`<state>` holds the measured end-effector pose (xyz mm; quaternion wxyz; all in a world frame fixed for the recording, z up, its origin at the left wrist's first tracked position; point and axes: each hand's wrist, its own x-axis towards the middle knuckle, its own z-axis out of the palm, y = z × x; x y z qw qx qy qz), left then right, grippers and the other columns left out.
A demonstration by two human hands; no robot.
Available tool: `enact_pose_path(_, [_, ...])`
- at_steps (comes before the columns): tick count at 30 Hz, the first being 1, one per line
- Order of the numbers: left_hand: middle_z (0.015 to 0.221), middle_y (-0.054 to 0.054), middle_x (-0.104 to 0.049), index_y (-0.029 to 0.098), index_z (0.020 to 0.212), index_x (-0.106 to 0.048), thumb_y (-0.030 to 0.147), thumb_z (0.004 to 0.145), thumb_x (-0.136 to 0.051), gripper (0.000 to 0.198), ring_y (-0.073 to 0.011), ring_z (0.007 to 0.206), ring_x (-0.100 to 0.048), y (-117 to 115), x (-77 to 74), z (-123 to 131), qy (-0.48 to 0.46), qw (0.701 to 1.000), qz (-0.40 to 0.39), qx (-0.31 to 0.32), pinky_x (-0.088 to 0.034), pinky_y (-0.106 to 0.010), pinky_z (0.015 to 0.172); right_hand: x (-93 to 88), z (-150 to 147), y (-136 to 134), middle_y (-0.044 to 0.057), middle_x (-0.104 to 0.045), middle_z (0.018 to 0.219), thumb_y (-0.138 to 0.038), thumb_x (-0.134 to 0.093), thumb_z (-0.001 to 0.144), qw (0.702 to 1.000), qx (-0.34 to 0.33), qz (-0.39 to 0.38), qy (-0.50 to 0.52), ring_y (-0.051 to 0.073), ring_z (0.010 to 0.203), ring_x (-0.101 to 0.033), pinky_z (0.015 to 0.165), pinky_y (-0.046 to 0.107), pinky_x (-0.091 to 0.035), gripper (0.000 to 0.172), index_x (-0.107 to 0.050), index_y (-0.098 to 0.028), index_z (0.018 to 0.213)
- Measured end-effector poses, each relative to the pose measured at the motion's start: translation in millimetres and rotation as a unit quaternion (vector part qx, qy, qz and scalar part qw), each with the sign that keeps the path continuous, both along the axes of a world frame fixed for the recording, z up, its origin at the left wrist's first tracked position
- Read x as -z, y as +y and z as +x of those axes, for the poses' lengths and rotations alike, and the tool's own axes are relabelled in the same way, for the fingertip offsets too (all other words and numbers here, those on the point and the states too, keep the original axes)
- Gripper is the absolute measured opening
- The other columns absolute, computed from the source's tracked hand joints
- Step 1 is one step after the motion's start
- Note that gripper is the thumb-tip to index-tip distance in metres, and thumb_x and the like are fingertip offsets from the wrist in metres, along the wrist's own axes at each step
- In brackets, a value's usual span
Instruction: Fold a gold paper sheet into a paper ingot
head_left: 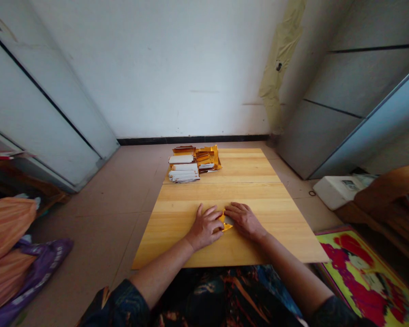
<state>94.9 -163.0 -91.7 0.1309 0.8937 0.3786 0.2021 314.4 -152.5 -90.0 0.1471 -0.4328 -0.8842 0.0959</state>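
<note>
A small piece of gold-and-white paper (228, 226), partly folded, lies on the wooden table between my hands. My left hand (207, 226) rests at its left edge, with thumb and index finger bent together on the paper and the other fingers spread. From the right, my right hand (244, 220) lies palm down, its fingers stretched out flat over the paper's upper right edge. Both hands cover parts of the sheet, so its full shape is hidden. Farther back on the table sit stacks of folded white paper pieces (184, 172) beside a pile of gold paper pieces (207, 157).
The light wooden table (259, 181) stands before a white wall. To the left lie orange and purple bags (10, 259). On the right are a white box (336, 190), a wooden seat (388, 190) and a colourful mat (368, 277) on the floor.
</note>
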Motion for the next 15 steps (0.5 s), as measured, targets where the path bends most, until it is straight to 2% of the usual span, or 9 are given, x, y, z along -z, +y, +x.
enact_pose_path(10, [0.115,-0.001,-0.067,0.027,0.089,-0.068,0.016,0.08,-0.056,0.018,-0.0241,0.124,-0.05,9.9,3.7,-13.6,-0.032,0.998,0.045,0.032,-0.017,-0.055,0.11,-13.3,-0.7,-8.8,0.008,-0.06,0.121,-0.022,-0.045,0.094,1.0,0.002,0.009,-0.027,0.021,0.11,-0.048,0.094,0.036,-0.038,0.03,-0.06,-0.023,0.12])
enact_pose_path(15, [0.114,-0.001,-0.068,0.027,0.091,-0.069,0.015,0.081,-0.056,0.02,-0.0229,0.121,-0.052,11.0,1.4,-15.5,-0.029,0.998,0.038,0.04,-0.021,-0.053,0.108,-22.0,-2.9,-13.2,0.008,-0.06,0.119,-0.021,-0.046,0.094,0.998,0.004,0.006,-0.059,0.02,0.109,-0.047,0.093,0.034,-0.036,0.029,-0.06,-0.023,0.119])
